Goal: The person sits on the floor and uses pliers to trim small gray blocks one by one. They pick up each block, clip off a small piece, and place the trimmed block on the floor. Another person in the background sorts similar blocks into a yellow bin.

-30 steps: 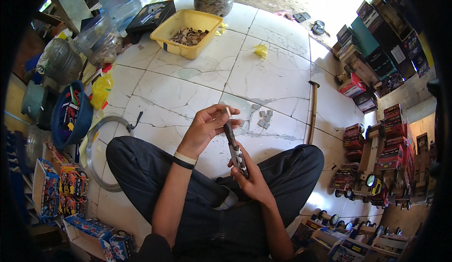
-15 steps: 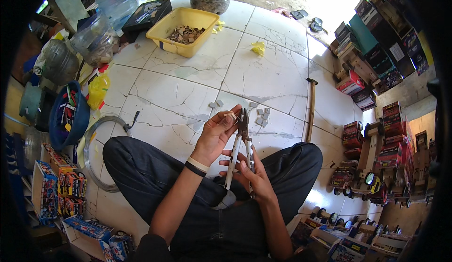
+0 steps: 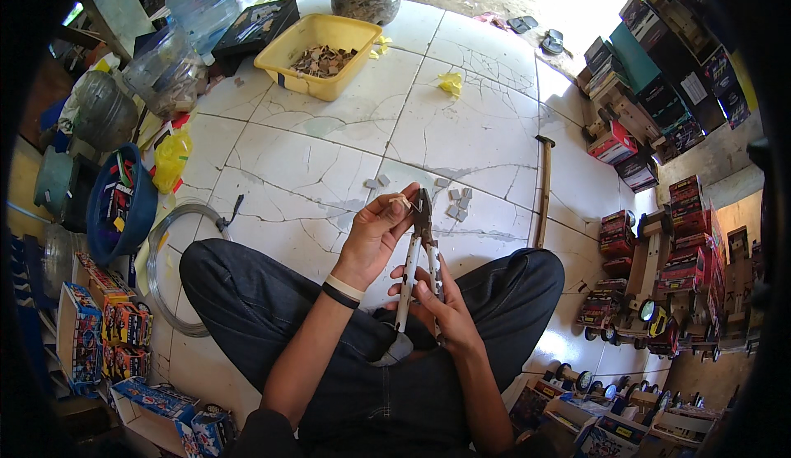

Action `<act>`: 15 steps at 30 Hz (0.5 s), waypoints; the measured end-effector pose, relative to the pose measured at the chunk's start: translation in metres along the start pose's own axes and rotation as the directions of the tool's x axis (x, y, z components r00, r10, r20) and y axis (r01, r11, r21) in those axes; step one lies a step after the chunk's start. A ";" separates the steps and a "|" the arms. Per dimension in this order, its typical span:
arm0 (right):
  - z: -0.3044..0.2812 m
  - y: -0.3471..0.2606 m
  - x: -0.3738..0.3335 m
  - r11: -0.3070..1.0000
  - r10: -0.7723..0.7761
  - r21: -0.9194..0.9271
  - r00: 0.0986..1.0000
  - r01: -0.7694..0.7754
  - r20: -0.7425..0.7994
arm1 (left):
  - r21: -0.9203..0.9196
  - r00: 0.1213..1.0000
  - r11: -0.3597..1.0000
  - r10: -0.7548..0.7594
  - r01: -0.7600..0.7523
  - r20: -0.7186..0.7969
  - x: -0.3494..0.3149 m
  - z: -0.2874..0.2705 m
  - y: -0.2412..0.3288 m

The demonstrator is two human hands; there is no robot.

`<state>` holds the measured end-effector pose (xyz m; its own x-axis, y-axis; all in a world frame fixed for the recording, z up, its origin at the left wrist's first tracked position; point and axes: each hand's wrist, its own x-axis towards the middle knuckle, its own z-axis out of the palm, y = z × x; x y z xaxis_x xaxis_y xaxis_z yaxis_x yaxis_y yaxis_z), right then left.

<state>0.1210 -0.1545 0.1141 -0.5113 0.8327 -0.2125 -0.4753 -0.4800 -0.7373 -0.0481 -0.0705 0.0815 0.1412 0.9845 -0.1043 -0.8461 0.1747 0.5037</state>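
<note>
I sit cross-legged on a cracked white tile floor. My right hand [image 3: 439, 310] grips the two long handles of metal pincers [image 3: 420, 248], jaws pointing up and away from me. My left hand [image 3: 375, 231] pinches a small pale piece [image 3: 404, 201] right at the pincers' jaws. Several small grey pieces [image 3: 455, 203] lie scattered on the tiles just beyond my hands. A black and a white band circle my left wrist.
A yellow tub [image 3: 317, 54] of small brown bits stands at the back. A wooden-handled hammer [image 3: 542, 190] lies to my right. Wire coil [image 3: 165, 268], blue bucket [image 3: 124, 211] and jars crowd the left. Toy boxes and wooden toy trucks [image 3: 659, 268] line the right.
The pincers swung from lying low in my right hand to upright, and my left hand has brought a small piece up to the jaws.
</note>
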 end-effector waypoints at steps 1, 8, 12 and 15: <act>-0.001 0.000 0.000 1.000 0.010 0.000 1.000 -0.010 -0.013 | 0.001 1.000 1.000 -0.001 0.001 0.000 0.000 0.000 0.000; -0.005 0.013 0.001 0.944 0.305 0.144 0.951 -0.296 -0.048 | 0.016 0.999 1.000 -0.028 0.027 0.028 0.000 -0.001 -0.001; -0.004 0.035 0.000 0.966 0.253 -0.008 0.948 -0.259 -0.193 | 0.039 0.997 0.997 -0.069 0.071 -0.037 -0.006 0.000 -0.003; -0.010 0.046 0.003 0.829 0.004 -0.521 0.935 -0.202 -0.356 | 0.083 0.997 0.995 -0.047 0.052 -0.063 -0.005 0.002 -0.002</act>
<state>0.1050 -0.1711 0.0730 -0.2253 0.8744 -0.4297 0.0826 -0.4223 -0.9027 -0.0460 -0.0755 0.0828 0.1480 0.9722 -0.1817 -0.7917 0.2265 0.5674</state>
